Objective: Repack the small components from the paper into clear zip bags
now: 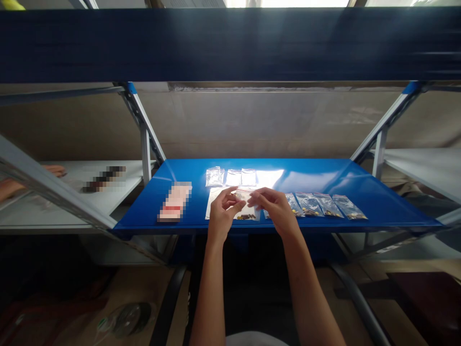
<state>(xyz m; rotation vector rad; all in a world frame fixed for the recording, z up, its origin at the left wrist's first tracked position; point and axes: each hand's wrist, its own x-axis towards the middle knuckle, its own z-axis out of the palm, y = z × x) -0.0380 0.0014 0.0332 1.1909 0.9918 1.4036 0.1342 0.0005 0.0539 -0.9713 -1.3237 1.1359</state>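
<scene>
My left hand (224, 212) and my right hand (272, 206) pinch the top edge of a small clear zip bag (248, 210) from either side. Dark pieces lie in the bottom of the bag (247, 216). Under my left hand is a white sheet (213, 204). To the right, several filled clear bags (315, 205) lie in a row. Several flat clear bags (233, 177) lie beyond my hands. A pixelated pink package (175, 202) lies to the left.
Everything lies on a blue shelf (306, 178) in a metal rack, under a dark blue beam (230, 45). On a white shelf at the left are a pixelated dark object (104, 179) and another person's arm (21, 182).
</scene>
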